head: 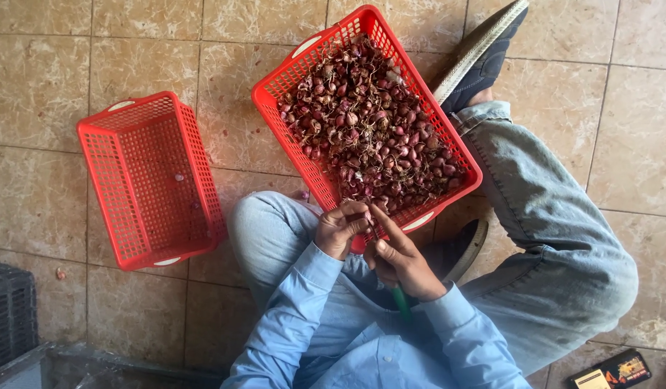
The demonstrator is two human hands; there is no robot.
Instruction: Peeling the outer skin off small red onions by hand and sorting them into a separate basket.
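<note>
Red shallots under both hands, lower centre of frame.
Left hand (339,229) closed around one small shallot (365,216), just below the near rim of the full red basket (459,148); right hand (399,261) gripped on a green-handled knife (401,301), thumb touching the shallot. Baskets: two, one heaped with shallots at upper centre, the second basket (149,180) at left nearly empty. Both rest on the tiled floor (239,130).

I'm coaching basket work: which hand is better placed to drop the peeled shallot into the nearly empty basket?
Left, probably. The left hand pinches the shallot and lies nearer the nearly empty basket. The right hand grips a green-handled knife.
</note>
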